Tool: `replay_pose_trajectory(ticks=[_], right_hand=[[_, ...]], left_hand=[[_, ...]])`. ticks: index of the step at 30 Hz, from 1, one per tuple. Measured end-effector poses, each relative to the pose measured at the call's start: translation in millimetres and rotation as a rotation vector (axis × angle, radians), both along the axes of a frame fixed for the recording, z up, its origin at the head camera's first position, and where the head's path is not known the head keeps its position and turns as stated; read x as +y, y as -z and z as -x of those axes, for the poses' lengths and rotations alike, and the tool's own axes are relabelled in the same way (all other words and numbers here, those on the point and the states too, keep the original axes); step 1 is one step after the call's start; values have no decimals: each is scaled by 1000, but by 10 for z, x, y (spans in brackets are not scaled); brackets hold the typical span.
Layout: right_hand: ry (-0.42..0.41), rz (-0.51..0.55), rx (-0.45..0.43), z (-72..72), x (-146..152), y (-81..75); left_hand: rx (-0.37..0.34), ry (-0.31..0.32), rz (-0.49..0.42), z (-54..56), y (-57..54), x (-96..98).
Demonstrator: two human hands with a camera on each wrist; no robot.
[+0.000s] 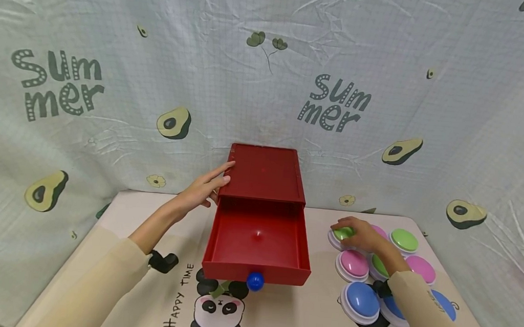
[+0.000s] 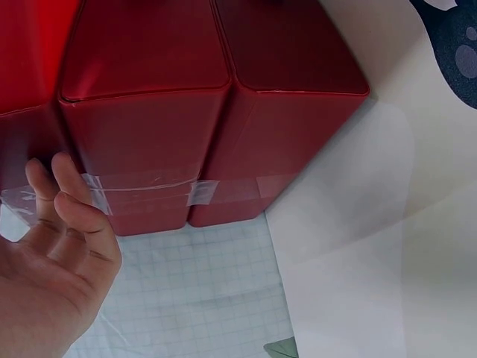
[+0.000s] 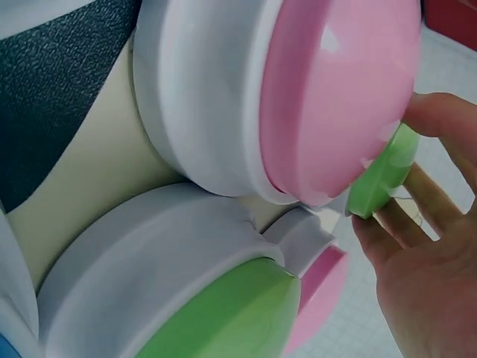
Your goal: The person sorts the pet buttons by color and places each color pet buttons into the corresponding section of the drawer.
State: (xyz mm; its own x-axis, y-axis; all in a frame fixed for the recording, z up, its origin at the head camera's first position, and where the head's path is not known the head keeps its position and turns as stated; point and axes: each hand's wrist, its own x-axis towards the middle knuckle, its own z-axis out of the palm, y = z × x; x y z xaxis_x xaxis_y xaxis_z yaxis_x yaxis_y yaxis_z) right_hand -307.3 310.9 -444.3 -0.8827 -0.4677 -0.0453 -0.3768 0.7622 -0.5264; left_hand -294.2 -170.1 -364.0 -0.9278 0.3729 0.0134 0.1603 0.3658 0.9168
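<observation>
A red drawer box [image 1: 263, 171] stands at the back middle of the table. Its drawer [image 1: 255, 273], with a blue knob [image 1: 255, 281], is pulled out, and no object shows inside. My left hand [image 1: 199, 192] rests its extended fingers against the box's left side. In the left wrist view, that hand's fingers [image 2: 71, 175] lie near clear tape on the red stacked units [image 2: 149, 142]. At the right, my right hand [image 1: 361, 235] grips a green domed button [image 1: 343, 233] with a white base. The right wrist view shows thumb and fingers around the green dome [image 3: 384, 171].
Several other domed buttons cluster round my right hand: a pink one [image 1: 354, 263], a green one [image 1: 404, 240] and a blue one [image 1: 362, 299]. A printed panda [image 1: 218, 314] marks the tabletop below the drawer. A patterned curtain [image 1: 267, 92] hangs behind the table.
</observation>
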Motion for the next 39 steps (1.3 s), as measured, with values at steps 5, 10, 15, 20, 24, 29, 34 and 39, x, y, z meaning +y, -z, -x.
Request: replay_pose_trajectory(ticks=[5,10,15,20,24,29,34,39], right_hand=[[23,-2,-8,5,-6,10],[9,-19,38,17,-1,-13],[-14,-21,104,-7,-12,-139],[7,-10,112,-41,-14,-290],[11,-8,130,-64,-24,-410],[-39,-4,200,-72,-48,-583],[-73,-20,256,-111,-126,-750],[-90,-39,286,-183,-244,-927]], left_hand=[[-3,-5,0,-8,-8,4],[-6,-6,-2,-9,-10,7],[-4,-6,-1,-8,-6,4],[-3,-8,-3,-11,-8,6],[-2,-7,-2,-10,-9,15],[-4,-10,-9,-1,-6,15],[-5,-11,-10,2,1,14],[1,-9,-9,11,10,12]])
